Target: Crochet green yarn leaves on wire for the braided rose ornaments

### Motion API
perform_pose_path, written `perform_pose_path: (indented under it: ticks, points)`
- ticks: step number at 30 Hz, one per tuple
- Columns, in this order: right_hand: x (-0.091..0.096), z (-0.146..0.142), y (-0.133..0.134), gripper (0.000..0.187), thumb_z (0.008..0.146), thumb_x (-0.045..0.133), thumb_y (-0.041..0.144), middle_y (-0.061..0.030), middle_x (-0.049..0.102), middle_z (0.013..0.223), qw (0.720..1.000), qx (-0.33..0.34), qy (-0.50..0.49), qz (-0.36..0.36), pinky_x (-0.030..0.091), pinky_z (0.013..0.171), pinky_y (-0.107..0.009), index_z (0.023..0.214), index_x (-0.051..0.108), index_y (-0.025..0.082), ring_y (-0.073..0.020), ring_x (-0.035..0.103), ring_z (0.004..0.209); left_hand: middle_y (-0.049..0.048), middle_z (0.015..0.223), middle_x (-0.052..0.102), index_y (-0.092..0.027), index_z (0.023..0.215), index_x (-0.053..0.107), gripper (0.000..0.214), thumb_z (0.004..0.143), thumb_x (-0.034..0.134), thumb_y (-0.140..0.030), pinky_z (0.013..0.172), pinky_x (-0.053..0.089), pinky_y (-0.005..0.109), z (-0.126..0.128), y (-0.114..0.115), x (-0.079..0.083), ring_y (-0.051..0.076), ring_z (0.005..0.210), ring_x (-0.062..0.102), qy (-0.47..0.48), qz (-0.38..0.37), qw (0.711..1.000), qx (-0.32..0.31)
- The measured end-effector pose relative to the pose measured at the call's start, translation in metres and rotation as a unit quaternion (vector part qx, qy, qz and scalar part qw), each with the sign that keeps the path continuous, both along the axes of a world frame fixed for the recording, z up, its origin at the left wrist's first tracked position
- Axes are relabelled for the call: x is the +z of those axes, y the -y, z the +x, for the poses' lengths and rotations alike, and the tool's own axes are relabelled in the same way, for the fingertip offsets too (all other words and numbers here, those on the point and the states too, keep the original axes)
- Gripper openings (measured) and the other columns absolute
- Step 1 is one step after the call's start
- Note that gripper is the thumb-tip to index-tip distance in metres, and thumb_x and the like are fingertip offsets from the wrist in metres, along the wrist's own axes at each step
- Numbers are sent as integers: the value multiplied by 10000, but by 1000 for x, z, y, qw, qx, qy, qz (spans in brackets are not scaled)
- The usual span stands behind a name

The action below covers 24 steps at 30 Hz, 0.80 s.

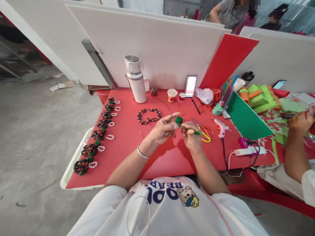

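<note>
Over the middle of the red table, my left hand pinches a small round green crochet piece. Its index finger stretches out with green yarn running over it. My right hand grips a crochet hook with a green handle, its thin tip at the green piece. A braided multicolour yarn ring lies beyond my left hand. Just right of my right hand are scissors with yellow handles. Multicolour yarn flowers and white bead loops form a row along the left edge.
At the back stand a white thermos, a yarn ball, a paper cup and a thread spool. To the right are a pink glue gun, a pen cup and a power strip. A co-worker's hand is farther right.
</note>
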State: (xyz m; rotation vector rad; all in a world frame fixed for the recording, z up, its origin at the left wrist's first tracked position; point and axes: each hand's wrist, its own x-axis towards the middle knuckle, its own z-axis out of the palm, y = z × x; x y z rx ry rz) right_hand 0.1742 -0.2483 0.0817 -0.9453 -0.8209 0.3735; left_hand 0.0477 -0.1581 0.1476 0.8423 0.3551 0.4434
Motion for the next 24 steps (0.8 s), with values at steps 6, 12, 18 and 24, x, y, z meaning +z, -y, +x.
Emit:
perform_pose_path:
  ticks: [6,12,18,24]
  points:
    - [-7,14,4,361,761,793,646,-27,738,901,997,30,70,9,493,566,-294,833,779,291,-141,616,670,-120,515,451,-143,1307,672,717,609,838,-122,412,89,176,-5,-3,3,4,385,251,-17,-5,1000,-11]
    - [-7,16,6,363,775,766,664,-34,746,900,995,19,100,0,545,631,-344,840,788,308,-178,668,738,-101,531,487,-138,1248,700,648,611,823,-117,413,86,177,-8,-3,4,4,394,253,-8,-4,1000,-5]
    - [-4,21,8,294,797,778,610,-29,766,887,991,23,131,16,569,686,-379,864,799,325,-195,684,763,-95,550,498,-152,1252,706,650,614,827,-122,420,94,174,-8,-6,2,2,399,258,-22,-3,1000,-13]
    - [3,28,11,256,829,764,581,-25,782,882,979,23,202,24,575,722,-416,893,808,337,-210,691,775,-84,558,533,-151,1254,712,668,598,836,-124,411,88,173,-10,-10,2,-7,382,245,-42,1,999,-29]
